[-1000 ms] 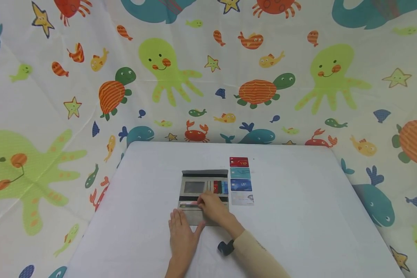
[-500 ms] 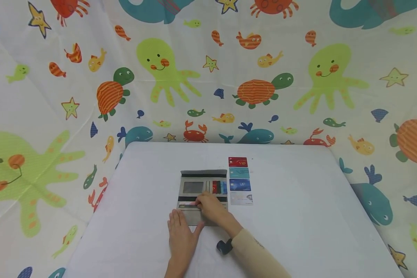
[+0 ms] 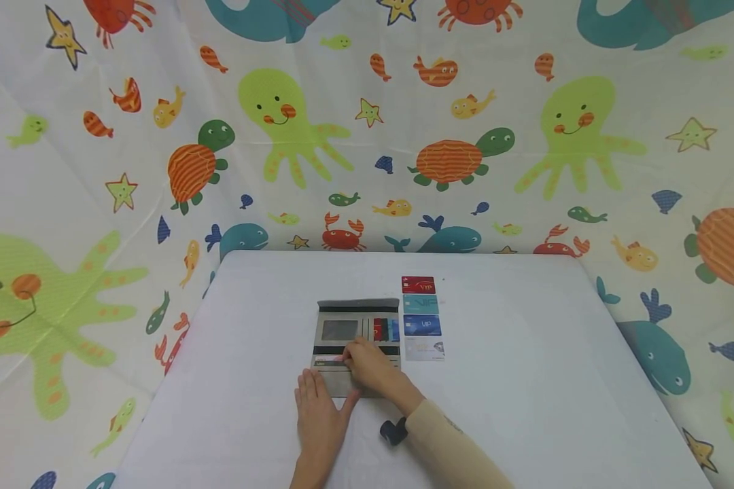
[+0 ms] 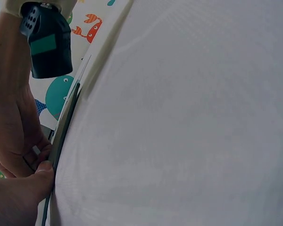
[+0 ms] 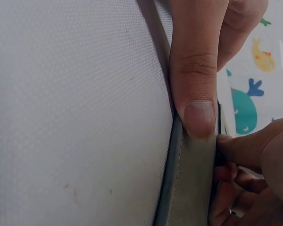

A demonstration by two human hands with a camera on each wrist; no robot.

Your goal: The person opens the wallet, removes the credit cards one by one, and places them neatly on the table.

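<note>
An opened grey wallet (image 3: 330,384) lies on the table in the head view. My left hand (image 3: 321,415) rests at its lower left corner with straight fingers, and the thumb (image 5: 199,117) presses the near edge. My right hand (image 3: 374,367) is over the wallet's middle, fingertips pinching a pinkish card (image 3: 326,358) that sits partly in a slot. Those fingertips hide the card's right end. Further up the wallet, a red card (image 3: 380,329) and a blue card (image 3: 394,330) show in the slots beside a clear window (image 3: 340,330).
Right of the wallet, a column of cards runs down the white table: a red card (image 3: 418,284), a teal card (image 3: 420,303), a blue card (image 3: 422,325) and a silver card (image 3: 425,349). A black device (image 3: 394,431) is at my right wrist. A sea-animal curtain (image 3: 342,149) hangs behind.
The head view has shifted slightly. Both hands keep nearly the same place at the wallet, and the pinkish card shows no clear movement.
</note>
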